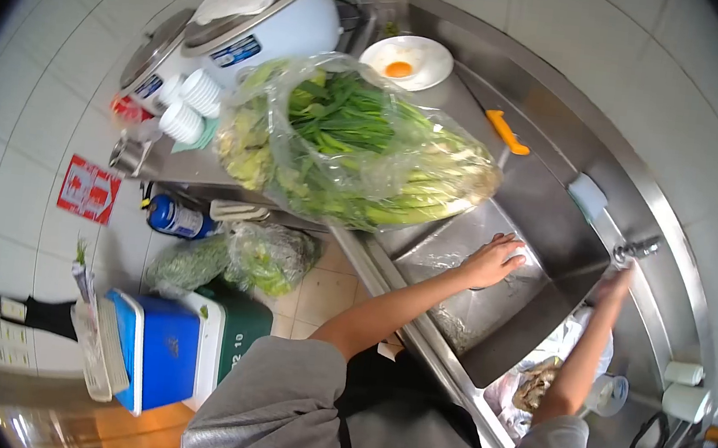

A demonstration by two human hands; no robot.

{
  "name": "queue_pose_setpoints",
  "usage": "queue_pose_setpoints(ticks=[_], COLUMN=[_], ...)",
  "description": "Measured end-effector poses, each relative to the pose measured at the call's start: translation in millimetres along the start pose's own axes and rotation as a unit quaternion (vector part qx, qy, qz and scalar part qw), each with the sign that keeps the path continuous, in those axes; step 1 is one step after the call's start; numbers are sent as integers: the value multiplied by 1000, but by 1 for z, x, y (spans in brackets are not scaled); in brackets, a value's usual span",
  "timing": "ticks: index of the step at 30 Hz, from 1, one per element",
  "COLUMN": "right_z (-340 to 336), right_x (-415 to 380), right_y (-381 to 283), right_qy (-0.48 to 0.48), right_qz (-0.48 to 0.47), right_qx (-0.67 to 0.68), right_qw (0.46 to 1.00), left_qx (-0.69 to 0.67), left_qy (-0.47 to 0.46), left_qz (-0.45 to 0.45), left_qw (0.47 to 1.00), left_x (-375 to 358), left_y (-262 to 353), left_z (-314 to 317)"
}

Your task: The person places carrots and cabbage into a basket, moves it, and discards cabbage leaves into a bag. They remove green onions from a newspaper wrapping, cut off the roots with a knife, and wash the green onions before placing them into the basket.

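Observation:
My left hand (494, 262) is over the steel sink basin (567, 226), its fingers spread and slightly bent. A pale patch shows beside its fingertips, and the basin floor below looks wet. My right hand (613, 284) reaches to the metal tap (637, 249) on the sink's far right side; motion blur hides its fingers. Left of the basin, a large clear plastic bag of leafy green vegetables (359, 149) lies across the counter, its pale stem ends over the basin's edge. A yellow-handled knife (507, 133) rests behind the basin, and a light blue-white sponge (588, 198) sits on the ledge near the tap.
A white plate with an egg yolk (407, 61) stands at the back. Large pots (267, 23) and stacked white cups (191, 107) are at left. Bagged greens (262, 257) and a blue cooler (162, 356) stand on the floor. Plastic bags (536, 381) lie beneath my right arm.

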State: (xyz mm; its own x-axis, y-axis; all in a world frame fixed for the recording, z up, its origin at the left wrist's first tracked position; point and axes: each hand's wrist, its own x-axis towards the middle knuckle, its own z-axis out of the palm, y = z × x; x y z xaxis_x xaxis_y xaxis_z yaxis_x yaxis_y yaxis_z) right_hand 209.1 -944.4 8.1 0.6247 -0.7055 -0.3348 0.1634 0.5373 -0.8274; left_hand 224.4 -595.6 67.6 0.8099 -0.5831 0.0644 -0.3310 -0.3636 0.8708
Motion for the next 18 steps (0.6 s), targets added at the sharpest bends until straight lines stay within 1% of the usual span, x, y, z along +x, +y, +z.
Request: queue_pose_setpoints(ticks=[1,3,4,5,6,7,8,10,11,12,13,14,15,16,17,18], right_z=[28,87,100,83,71,60,65,104,134,155,157,160,158,155,153,164], right_x=[-59,-178,-194,-175,-162,-149,-138,-159,-177,-186,-182,-186,-183,-176,-163,-163], right_y=[16,47,64,104,117,131,128,94,70,54,46,32,33,33,47,50], right_qy=[-2,-3,-64,-107,-148,-188,-229,-266,-217,-167,-222,-239,-239,-236,-272,-280], right_qz=[59,176,310,274,259,243,245,222,200,174,80,58,13,-34,-57,-201], right_qx=[7,19,148,147,149,152,163,139,40,-59,-156,-229,-298,-365,-349,-428], right_qw=[998,984,937,944,943,939,928,928,955,969,959,942,924,900,895,836], left_qx=[-24,-120,-168,-57,-133,-117,-97,-60,-43,-91,203,347,359,411,514,589], left_qy=[-15,-57,-77,-133,-126,-132,-138,-143,-144,-133,-87,-32,-44,2,67,105], left_qz=[1,-25,-44,-57,-62,-50,-35,-8,5,128,203,218,204,156,157,40], left_qw=[1000,991,982,988,981,983,985,988,989,978,954,912,910,898,841,801], left_x=[6,15,15,13,8,5,6,9,10,11,9,1,-1,-7,-12,-14], left_y=[6,7,3,-3,5,16,30,53,55,50,50,67,68,61,65,67], left_z=[9,37,55,75,72,62,47,13,-6,-31,-72,-117,-163,-202,-243,-280])
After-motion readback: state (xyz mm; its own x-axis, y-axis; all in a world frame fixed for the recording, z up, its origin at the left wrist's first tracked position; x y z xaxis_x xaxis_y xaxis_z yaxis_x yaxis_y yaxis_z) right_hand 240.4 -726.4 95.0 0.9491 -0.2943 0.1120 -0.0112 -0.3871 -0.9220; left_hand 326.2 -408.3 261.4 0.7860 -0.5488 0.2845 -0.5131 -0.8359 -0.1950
